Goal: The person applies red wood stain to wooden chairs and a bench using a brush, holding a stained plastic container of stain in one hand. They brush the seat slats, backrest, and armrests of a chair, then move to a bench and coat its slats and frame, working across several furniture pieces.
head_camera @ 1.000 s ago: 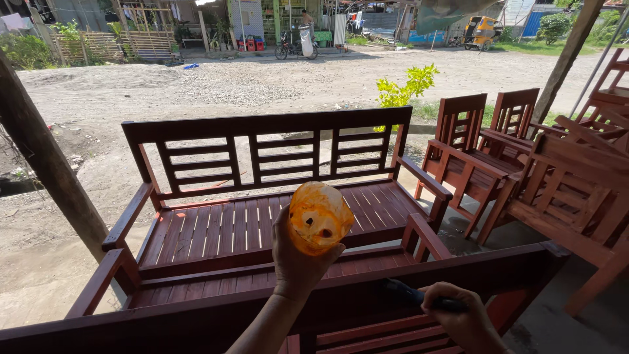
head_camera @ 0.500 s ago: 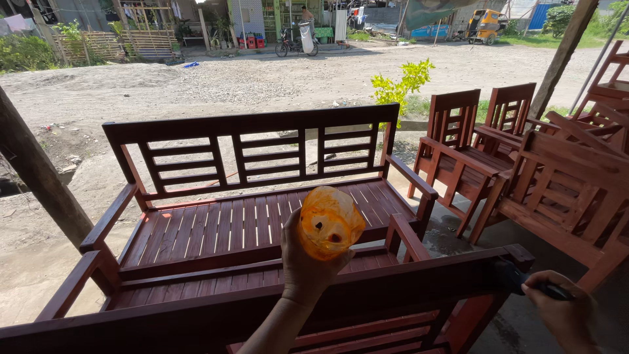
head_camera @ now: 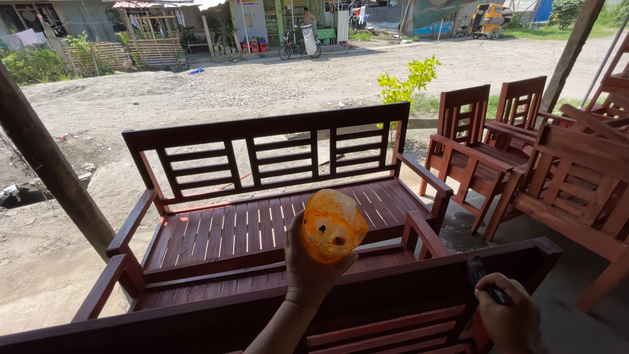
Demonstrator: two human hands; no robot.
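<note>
My left hand (head_camera: 308,269) holds up an orange, stained plastic container (head_camera: 332,225) in front of a red-brown wooden bench (head_camera: 262,177). My right hand (head_camera: 508,314) is low at the right, gripping a dark handle, likely a brush (head_camera: 481,278), against the top rail of a nearer bench backrest (head_camera: 367,288). The tool's working end is hidden behind the rail.
Several red-brown wooden chairs (head_camera: 485,144) stand at the right. A wooden post (head_camera: 52,177) leans at the left, another post (head_camera: 570,52) at the upper right. Beyond lies a gravel yard (head_camera: 229,85) with a small green shrub (head_camera: 406,82) and buildings.
The view has shifted slightly. My left hand keeps the orange container raised, tilting it a little. My right hand has moved right along the near backrest rail and then settled lower.
</note>
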